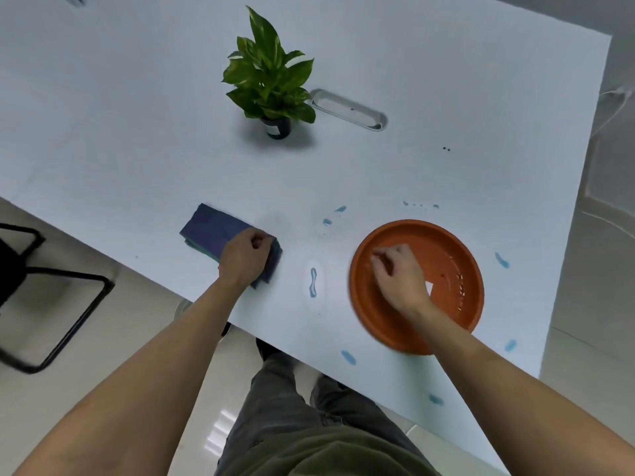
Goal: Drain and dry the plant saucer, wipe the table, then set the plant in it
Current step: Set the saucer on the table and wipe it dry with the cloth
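The left grip (245,255) clenches a folded blue cloth (220,237) lying left of the orange saucer (453,269). The right grip (398,273) pinches something small and white inside that saucer. Blue puddles (313,281) ring it on the white surface (137,132); the plant (271,84) stands well beyond.

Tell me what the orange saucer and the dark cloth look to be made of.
Saucer: probably moulded plastic in terracotta orange, going by its smooth, even colour, thin rim and soft sheen; glazed clay can't be ruled out. The right hand rests inside it.

Cloth: folded dark blue fabric, matte and soft-edged with stacked layers, possibly microfibre; the weave is too small to tell. The left hand grips it.
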